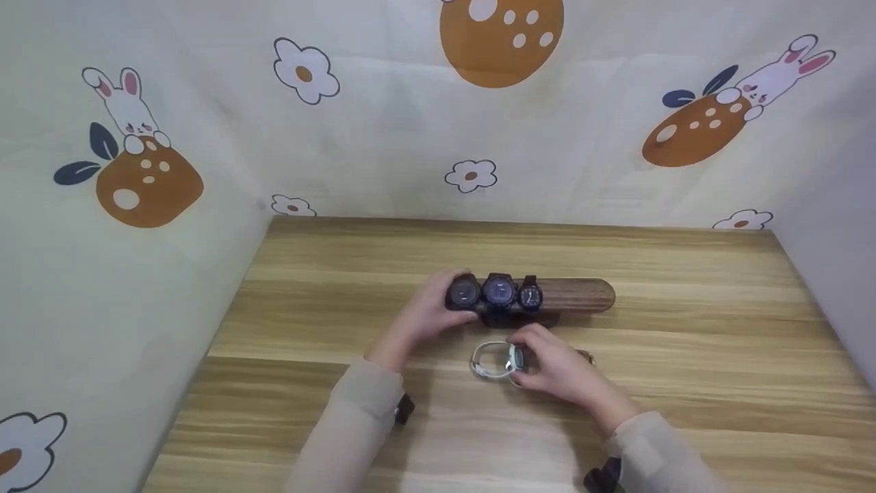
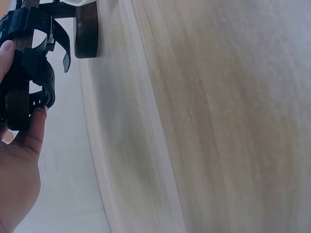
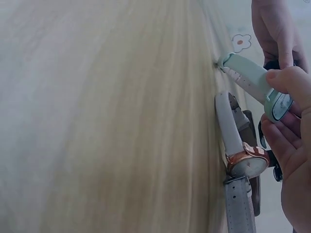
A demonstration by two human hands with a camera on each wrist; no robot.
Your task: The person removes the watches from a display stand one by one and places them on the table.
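Observation:
A wooden watch stand [image 1: 578, 294] carries three dark watches near its left end: a round black one [image 1: 465, 292], a larger black one [image 1: 499, 290] and a smaller one [image 1: 530, 296]. My left hand [image 1: 432, 308] grips the stand's left end, fingers behind and thumb in front, around the outermost watch. In the left wrist view a fingertip touches that watch's black strap [image 2: 47, 82]. My right hand [image 1: 558, 364] pinches a mint-green watch [image 3: 250, 73] by its case, its strap fastened in a loop. Beside it lies a rose-gold watch with a whitish strap [image 3: 248, 162], mostly hidden by my hand in the head view.
The wood-grain table [image 1: 287, 301] ends at a pale printed cloth [image 1: 383, 137] behind and at both sides. The stand sits on a dark base [image 2: 86, 31]. A black wrist mount [image 1: 404, 409] shows by the left sleeve.

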